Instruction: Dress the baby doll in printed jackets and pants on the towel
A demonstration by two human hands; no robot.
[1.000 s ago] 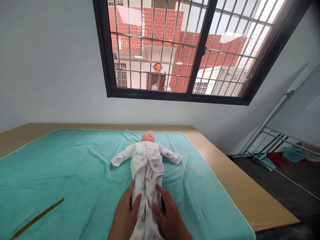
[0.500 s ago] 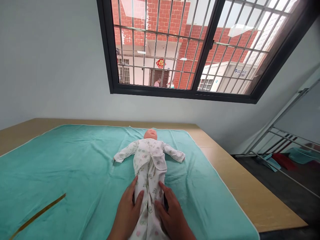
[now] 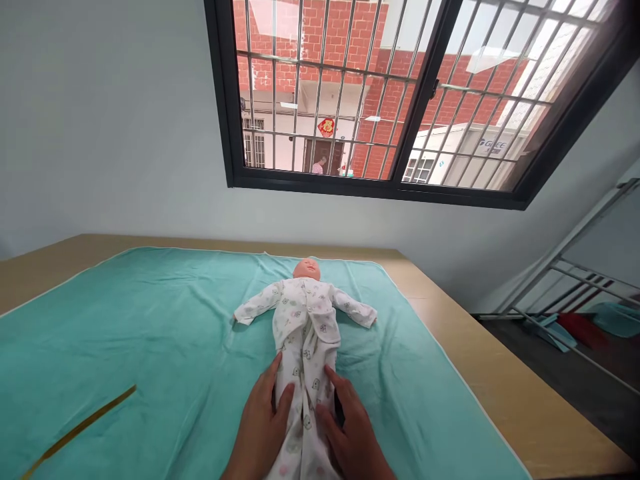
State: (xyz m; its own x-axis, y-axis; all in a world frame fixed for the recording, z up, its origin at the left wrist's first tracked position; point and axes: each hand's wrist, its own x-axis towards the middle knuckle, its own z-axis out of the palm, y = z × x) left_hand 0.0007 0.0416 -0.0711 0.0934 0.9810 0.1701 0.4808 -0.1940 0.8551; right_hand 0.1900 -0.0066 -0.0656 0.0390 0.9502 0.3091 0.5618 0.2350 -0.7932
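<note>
At 6 o'clock, nearest the cam, both hands lie on the doll's legs (image 3: 303,407). L hand (image 3: 263,427) is on the 9 o'clock side and R hand (image 3: 350,433) on the 3 o'clock side. Each is flat w/ fingers stretched and slightly spread, thumb laid over the top of the printed trousers, not curled round anything. The palms bracket the legs, which prob. pins them side by side and presses the loose fabric flat. No pinch or clamp that I can see.

The doll (image 3: 305,313) lies on its back, feet toward 6, head (image 3: 307,269) toward 12, sleeves out to approx. 9 and 3. It sits about mid-width on the teal blanket (image 3: 150,333), so the soft cloth is under the whole body, prob. as padding over the hard top.

At 8 o'clock a thin yellow strip (image 3: 80,427) lies slantwise on the blanket, well apart from the hands; can't tell what it is.

The wooden table (image 3: 500,380) shows bare along the 3 o'clock edge and behind the blanket. Beyond it is the grey wall, w/ a barred window (image 3: 380,100) at 12–1. A metal frame (image 3: 565,267) leans at 3 o'clock, far off.
</note>
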